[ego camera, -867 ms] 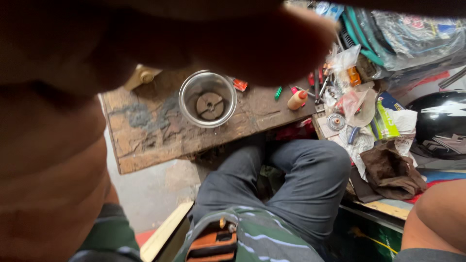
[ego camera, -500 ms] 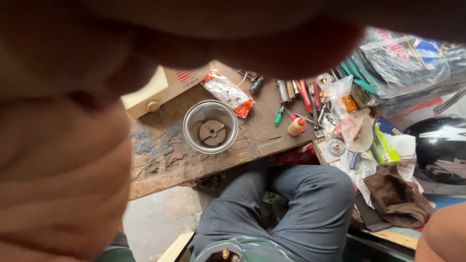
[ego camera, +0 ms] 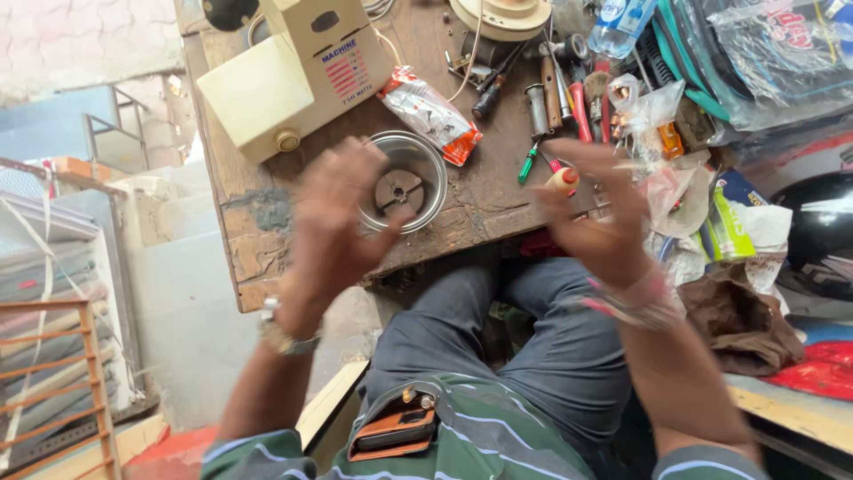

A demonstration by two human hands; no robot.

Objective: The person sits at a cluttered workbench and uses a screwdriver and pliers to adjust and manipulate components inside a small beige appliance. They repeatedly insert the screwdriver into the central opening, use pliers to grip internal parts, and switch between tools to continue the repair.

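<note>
Bench: a worn wooden worktop (ego camera: 267, 258) carried everything.
Bowl: a steel bowl (ego camera: 404, 182) sat just beyond the left hand's fingers (ego camera: 369, 164).
Tools: screwdrivers (ego camera: 551, 98) lay beyond the right hand's fingers (ego camera: 577, 156).
Machine: a cream box (ego camera: 293, 71), possibly a motor housing.

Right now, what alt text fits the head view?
Two empty, blurred hands, left hand and right hand, are raised above a metal bowl on a cluttered wooden workbench, beside a cream machine and screwdrivers.
</note>
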